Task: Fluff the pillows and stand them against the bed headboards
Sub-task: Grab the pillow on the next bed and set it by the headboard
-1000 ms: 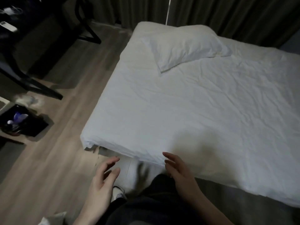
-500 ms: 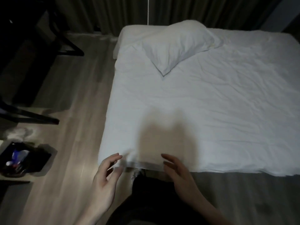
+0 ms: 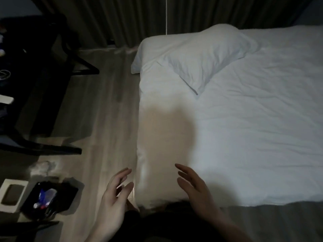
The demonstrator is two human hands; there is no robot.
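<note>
Looking down through the head camera, you had both hands out in front of you at the near end of the bed (image 3: 244, 137), and neither one was holding anything. Your left hand (image 3: 111, 198) floated over the wooden floor (image 3: 108, 110) just beside the bed's near left corner, fingers (image 3: 122, 173) loosely spread and released. Your right hand (image 3: 195, 189) hung over the white sheet near that same corner, fingers relaxed and a bit apart, palm turned toward the left one. Can't tell if it was touching the sheet or just above it.

One white pillow (image 3: 208, 56) lay flat and skewed on the far left part of the bed, one corner pointing back toward you, well apart from both hands. It sat close to the dark curtains (image 3: 122, 18) behind the bed. The sheet was wrinkled all over, with a big shadow on it right ahead of your hands.

Off to the left, a dark table (image 3: 26, 84) with black legs stood on the floor, and near your left hand sat a black bin (image 3: 49, 198) with some trash in it, next to a small white box (image 3: 12, 194).
</note>
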